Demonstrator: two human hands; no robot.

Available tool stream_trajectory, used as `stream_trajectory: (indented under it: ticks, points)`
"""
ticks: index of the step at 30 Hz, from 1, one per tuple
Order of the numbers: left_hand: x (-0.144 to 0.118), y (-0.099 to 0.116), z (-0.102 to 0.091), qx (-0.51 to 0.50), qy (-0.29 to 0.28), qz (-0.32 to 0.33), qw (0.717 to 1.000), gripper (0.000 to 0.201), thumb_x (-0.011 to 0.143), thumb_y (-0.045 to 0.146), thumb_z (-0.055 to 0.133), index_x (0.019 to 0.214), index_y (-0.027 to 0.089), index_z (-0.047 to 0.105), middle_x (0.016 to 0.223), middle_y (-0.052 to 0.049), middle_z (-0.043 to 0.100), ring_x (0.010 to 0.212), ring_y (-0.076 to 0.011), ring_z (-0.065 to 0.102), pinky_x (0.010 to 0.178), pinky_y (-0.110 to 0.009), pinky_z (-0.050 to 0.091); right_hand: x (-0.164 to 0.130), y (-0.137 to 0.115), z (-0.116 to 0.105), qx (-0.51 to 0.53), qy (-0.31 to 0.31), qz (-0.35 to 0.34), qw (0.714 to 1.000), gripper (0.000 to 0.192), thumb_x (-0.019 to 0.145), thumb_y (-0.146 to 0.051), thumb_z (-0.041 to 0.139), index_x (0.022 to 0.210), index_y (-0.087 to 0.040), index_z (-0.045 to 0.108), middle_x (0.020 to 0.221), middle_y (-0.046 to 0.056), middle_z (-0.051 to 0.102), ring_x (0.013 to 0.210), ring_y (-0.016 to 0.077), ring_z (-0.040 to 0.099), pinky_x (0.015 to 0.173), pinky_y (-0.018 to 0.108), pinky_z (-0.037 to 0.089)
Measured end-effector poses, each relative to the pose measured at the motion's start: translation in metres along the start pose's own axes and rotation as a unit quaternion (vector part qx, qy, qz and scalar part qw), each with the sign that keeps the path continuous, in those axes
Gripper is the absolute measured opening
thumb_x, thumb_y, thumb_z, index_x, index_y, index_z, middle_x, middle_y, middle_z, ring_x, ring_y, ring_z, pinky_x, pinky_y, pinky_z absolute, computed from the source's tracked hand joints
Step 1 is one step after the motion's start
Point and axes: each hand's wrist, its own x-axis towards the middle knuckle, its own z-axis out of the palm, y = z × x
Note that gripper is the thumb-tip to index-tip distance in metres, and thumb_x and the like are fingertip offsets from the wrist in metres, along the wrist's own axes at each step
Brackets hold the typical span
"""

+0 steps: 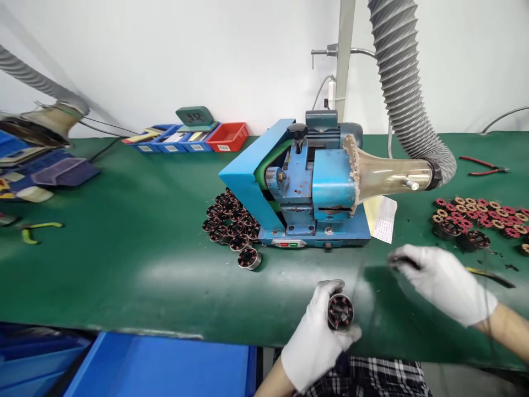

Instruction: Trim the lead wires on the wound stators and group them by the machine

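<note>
Gloved, both hands work at the near edge of the green bench [124,259]. My left hand [316,336] is curled around a small wound stator [340,311], its open end turned up toward me, held just above the bench edge in front of the blue machine [297,193]. My right hand [444,284] is drawn out to the right, its fingers pressed together around something dark and thin at the fingertips; motion blur hides what exactly it is. Fine wires seem to run from the stator toward that hand.

Judged from this pose, the step goes best with the stator gripped firmly and kept from turning, while the right hand draws in a straight line away from it, so that the fine leads neither kink nor snag on the core.

Counts:
- one stator in hand;
- a cluster of about a dozen similar stators [231,223] left of the machine, one of them lying apart at the front [249,258];
- a heap of red and tan wound cores [481,215] at right, too many and too small to count;
- one machine, with one clear funnel [388,175] joined to one ribbed grey hose [403,82];
- four small bins at the back, three blue [171,139] and one red [228,136];
- one red-handled pair of pliers [483,165].
</note>
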Motion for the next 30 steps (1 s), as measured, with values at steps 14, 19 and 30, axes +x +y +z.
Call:
stream_trajectory:
  ticks: [14,19,30]
  points:
    - [0.032,-0.034,0.019,0.174,0.101,0.070,0.977,0.038,0.054,0.024,0.075,0.086,0.019,0.056,0.090,-0.005,0.065,0.110,-0.0328,0.054,0.091,-0.049,0.045,0.013,-0.039,0.100,0.486,0.048,0.203,0.849,0.010,0.074,-0.026,0.062,0.067,-0.020,0.062,0.067,0.003,0.063,0.067,0.0190,0.059,0.066,0.032,0.049]
    - [0.028,-0.029,0.017,0.179,0.118,0.083,0.973,0.038,0.055,0.023,0.074,0.087,0.019,0.053,0.088,-0.005,0.061,0.112,-0.0341,0.052,0.092,-0.051,0.045,0.015,-0.010,0.066,0.589,0.191,0.258,0.742,0.019,0.075,-0.040,0.061,0.074,-0.022,0.056,0.068,0.000,0.059,0.056,0.0142,0.052,0.056,0.029,0.046]
    - [0.027,-0.038,0.012,0.184,0.042,0.087,0.978,0.077,0.057,0.023,0.076,0.125,0.015,0.040,0.118,-0.015,0.056,0.111,-0.0325,0.053,0.095,-0.052,0.046,0.007,-0.039,0.099,0.498,0.039,0.222,0.837,0.013,0.074,-0.030,0.063,0.069,-0.019,0.067,0.070,0.005,0.068,0.068,0.0202,0.063,0.068,0.033,0.052]
